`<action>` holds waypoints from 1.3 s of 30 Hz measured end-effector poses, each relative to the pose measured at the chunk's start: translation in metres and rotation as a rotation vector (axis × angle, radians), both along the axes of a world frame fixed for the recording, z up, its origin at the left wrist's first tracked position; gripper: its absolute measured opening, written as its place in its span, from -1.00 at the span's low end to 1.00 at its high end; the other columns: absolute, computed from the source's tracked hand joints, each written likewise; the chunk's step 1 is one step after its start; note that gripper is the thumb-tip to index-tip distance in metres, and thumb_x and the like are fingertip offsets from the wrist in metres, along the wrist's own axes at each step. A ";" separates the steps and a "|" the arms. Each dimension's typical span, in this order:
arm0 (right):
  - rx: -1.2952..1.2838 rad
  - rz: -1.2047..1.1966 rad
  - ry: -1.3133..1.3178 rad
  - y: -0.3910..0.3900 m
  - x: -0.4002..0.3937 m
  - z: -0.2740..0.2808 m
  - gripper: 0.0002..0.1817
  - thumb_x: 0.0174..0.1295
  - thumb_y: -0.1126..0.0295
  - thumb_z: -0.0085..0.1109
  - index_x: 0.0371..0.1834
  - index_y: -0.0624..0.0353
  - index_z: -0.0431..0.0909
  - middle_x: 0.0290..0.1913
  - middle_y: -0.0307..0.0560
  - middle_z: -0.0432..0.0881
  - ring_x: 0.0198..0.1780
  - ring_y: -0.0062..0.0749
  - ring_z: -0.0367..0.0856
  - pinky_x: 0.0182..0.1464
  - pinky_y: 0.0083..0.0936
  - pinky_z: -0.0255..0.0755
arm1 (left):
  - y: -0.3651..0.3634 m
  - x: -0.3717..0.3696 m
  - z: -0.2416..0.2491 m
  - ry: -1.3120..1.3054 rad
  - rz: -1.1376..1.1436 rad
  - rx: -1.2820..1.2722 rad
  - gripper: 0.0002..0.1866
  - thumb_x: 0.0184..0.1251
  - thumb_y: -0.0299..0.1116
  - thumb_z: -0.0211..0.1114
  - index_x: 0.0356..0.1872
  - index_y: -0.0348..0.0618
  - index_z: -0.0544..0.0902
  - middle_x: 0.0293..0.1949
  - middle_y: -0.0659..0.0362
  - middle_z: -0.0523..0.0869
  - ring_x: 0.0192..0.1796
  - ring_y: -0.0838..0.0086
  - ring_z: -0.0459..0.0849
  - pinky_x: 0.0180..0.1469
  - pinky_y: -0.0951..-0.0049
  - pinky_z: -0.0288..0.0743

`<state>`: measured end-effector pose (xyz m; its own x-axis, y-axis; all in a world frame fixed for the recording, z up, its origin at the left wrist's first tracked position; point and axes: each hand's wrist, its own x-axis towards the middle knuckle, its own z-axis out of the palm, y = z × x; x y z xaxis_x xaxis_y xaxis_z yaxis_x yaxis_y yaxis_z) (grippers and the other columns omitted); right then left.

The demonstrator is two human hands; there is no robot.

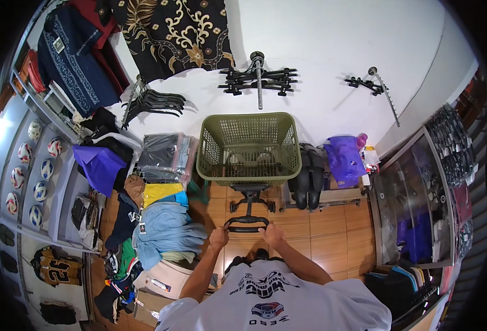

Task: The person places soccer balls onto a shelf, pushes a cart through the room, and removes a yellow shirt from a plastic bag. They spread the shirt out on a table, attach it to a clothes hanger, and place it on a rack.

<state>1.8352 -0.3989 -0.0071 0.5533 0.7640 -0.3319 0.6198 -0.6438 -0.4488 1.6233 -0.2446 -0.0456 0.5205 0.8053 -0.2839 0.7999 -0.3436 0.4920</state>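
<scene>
My left hand (219, 237) is closed round the left end of a black loop handle (247, 220). At the handle's right end, my right hand (274, 234) grips it too. The handle belongs to a wheeled cart (249, 193) with a dark frame, standing on the wooden-look floor in front of me. On top of the cart sits a large olive-green plastic basket (249, 180) with slotted walls, close to the white wall. The cart's lower frame is partly hidden beneath the basket.
Left of me lies a pile of clothes (166, 229) with packed garments (163, 157) behind it. Black boots (308, 176) and a purple bag (344, 160) stand on a low rack at right. Hanger rails (259, 83) jut from the wall; a glass cabinet (414, 198) stands far right.
</scene>
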 end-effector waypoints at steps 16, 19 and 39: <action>0.022 -0.049 0.032 0.001 0.005 0.004 -0.13 0.14 -0.30 0.20 0.13 0.40 0.45 -0.17 0.37 0.69 -0.06 0.23 0.68 0.01 -0.06 0.56 | -0.013 -0.003 0.012 -0.139 0.136 0.047 -0.57 0.37 -0.18 0.20 0.27 0.20 0.57 -0.20 -0.19 0.73 -0.15 -0.19 0.69 -0.08 -0.08 0.56; -0.009 -0.045 0.065 0.005 0.008 0.007 -0.11 0.13 -0.30 0.20 0.15 0.40 0.45 -0.15 0.37 0.70 -0.04 0.22 0.68 0.03 -0.07 0.55 | -0.013 -0.004 0.005 -0.177 0.139 0.061 -0.53 0.36 -0.19 0.22 0.28 0.05 0.54 -0.20 -0.20 0.73 -0.15 -0.20 0.69 -0.08 -0.08 0.55; -0.014 -0.072 0.053 0.010 0.018 0.014 -0.04 0.19 -0.39 0.05 0.23 0.41 0.44 -0.06 0.44 0.66 0.05 0.26 0.64 0.07 0.00 0.54 | -0.015 0.000 0.019 -0.134 0.189 0.000 -0.43 0.31 -0.26 0.28 0.35 -0.12 0.45 -0.15 -0.16 0.76 -0.11 -0.09 0.74 -0.07 0.02 0.60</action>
